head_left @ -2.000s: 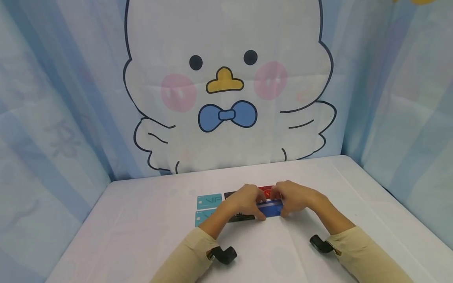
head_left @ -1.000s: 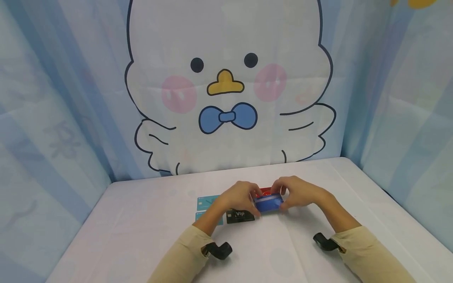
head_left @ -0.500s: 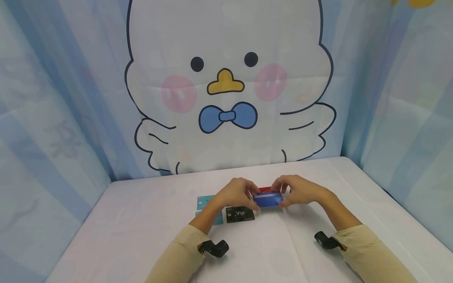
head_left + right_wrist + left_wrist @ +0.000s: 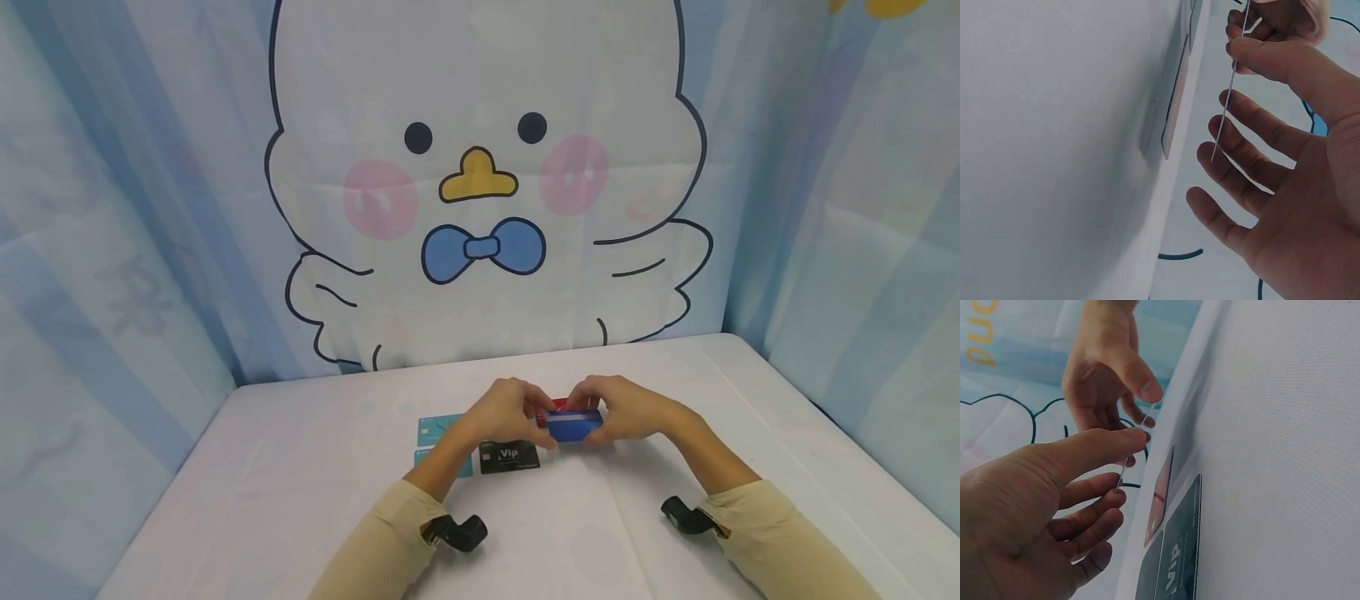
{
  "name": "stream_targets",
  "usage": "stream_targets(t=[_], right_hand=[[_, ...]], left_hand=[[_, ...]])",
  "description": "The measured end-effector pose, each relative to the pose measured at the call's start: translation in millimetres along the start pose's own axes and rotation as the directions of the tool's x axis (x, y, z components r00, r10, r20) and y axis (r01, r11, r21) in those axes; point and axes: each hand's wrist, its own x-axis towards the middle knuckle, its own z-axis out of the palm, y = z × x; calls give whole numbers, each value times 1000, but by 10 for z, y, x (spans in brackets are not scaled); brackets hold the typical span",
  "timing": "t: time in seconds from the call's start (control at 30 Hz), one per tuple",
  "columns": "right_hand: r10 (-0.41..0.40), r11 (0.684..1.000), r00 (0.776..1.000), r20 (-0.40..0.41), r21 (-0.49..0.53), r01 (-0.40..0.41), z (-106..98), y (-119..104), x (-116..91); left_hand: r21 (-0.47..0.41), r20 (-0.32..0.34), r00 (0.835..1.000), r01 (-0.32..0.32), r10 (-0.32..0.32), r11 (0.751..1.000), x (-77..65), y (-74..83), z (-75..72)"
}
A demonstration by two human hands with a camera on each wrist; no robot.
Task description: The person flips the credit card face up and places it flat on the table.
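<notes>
A blue plastic card is held up off the table between both hands. My left hand pinches its left end between thumb and fingers; my right hand pinches its right end. In the left wrist view the card shows nearly edge-on at the left fingertips. The right wrist view also has the card as a thin line, under the right thumb and against the fingers. Behind it a red card lies on the table, partly covered by the hands and the blue card.
A black Vip card lies just left of the blue card. Another dark card borders it in the left wrist view. Two teal cards lie farther left, partly behind the left arm. A printed curtain hangs behind the white table.
The blue card was down beside the black card two seconds ago; both hands have since lifted it off the table. In the last half second it has shifted slightly right.
</notes>
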Motion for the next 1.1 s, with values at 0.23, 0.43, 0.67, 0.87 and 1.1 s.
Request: stream_targets(t=[0.23,0.43,0.67,0.87,1.1], right_hand=[[-19,1000,999,-31,-26,18,20,-65,9],[-23,998,998,-50,-53,20,33,-142,14],[-35,998,998,-53,-56,32,57,-159,12],[-42,998,998,-53,-49,39,60,-130,13],[-11,1000,998,-56,3,11,1,-85,4]], left_hand=[[-38,-22,1000,15,-16,999,-23,49,19],[-60,-40,999,23,-26,998,-30,70,32],[-66,-59,998,23,-27,998,-27,56,64],[-71,-68,997,15,-20,997,-39,53,66],[-99,-68,996,49,-56,994,-61,56,30]])
